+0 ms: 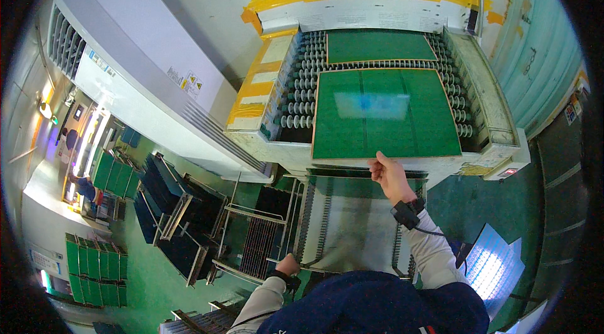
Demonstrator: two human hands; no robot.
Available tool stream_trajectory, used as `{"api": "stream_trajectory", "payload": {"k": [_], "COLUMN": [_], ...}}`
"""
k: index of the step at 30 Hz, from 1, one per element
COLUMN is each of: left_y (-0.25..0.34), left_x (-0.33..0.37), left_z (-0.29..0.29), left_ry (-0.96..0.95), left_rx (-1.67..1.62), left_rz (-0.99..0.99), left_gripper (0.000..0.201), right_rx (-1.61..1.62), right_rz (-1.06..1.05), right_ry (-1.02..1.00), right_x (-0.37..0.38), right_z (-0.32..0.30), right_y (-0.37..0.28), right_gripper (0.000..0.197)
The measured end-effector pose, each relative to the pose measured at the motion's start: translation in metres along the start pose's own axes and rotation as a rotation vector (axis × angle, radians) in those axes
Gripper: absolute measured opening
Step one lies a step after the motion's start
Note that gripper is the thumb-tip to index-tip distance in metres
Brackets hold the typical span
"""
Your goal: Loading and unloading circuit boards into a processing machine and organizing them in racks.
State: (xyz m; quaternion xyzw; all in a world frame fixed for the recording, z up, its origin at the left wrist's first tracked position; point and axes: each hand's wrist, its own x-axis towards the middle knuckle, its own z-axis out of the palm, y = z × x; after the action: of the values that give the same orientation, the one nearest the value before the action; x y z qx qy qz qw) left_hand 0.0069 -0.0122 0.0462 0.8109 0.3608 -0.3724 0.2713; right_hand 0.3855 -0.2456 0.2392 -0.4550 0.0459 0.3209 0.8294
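Note:
A large green circuit-board panel (387, 129) lies on the roller conveyor (297, 107), its near edge jutting past the rollers. My right hand (391, 178) is at that edge with its fingers curled, the thumb over the rim and the other fingers just below. Farther in, a second green panel (377, 48) rests on the rollers, partly under the machine's white cover. Down to the left, my left hand (288, 265) is closed around the metal frame at the corner of a slotted rack (352, 221). That rack stands directly before the conveyor and holds upright sheets.
A wire rack (258, 239) adjoins on the left, with dark panels in stands (182, 208) beyond. A tall white cabinet (145, 63) flanks the conveyor. Shiny panels (494, 265) lean at lower right. Green panels (94, 271) stand stacked far left. People work in the background (82, 186).

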Motion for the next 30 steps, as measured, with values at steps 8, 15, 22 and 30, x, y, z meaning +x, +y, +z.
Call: {"api": "stream_trajectory", "payload": {"k": [8,15,22,30], "left_y": [-0.012,-0.018,-0.013,-0.021], "left_x": [0.015,0.017,0.009,0.027], "left_z": [0.010,0.017,0.014,0.024], "left_ry": [0.057,0.066,0.120,0.080], "left_rx": [0.000,0.025,-0.025,-0.059], "left_rz": [0.087,0.078,0.073,0.076], "left_gripper": [0.042,0.037,0.036,0.034], "right_rx": [-0.018,-0.312,-1.421,-1.784], "right_rz": [-0.017,-0.045,-0.654,-0.624], "right_ry": [-0.057,-0.065,-0.003,0.003], "right_x": [0.002,-0.005,0.001,0.004], "right_z": [-0.001,0.004,-0.023,-0.050], "right_y": [-0.007,-0.003,0.036,0.053], "right_gripper": [0.032,0.031,0.024,0.027]}}
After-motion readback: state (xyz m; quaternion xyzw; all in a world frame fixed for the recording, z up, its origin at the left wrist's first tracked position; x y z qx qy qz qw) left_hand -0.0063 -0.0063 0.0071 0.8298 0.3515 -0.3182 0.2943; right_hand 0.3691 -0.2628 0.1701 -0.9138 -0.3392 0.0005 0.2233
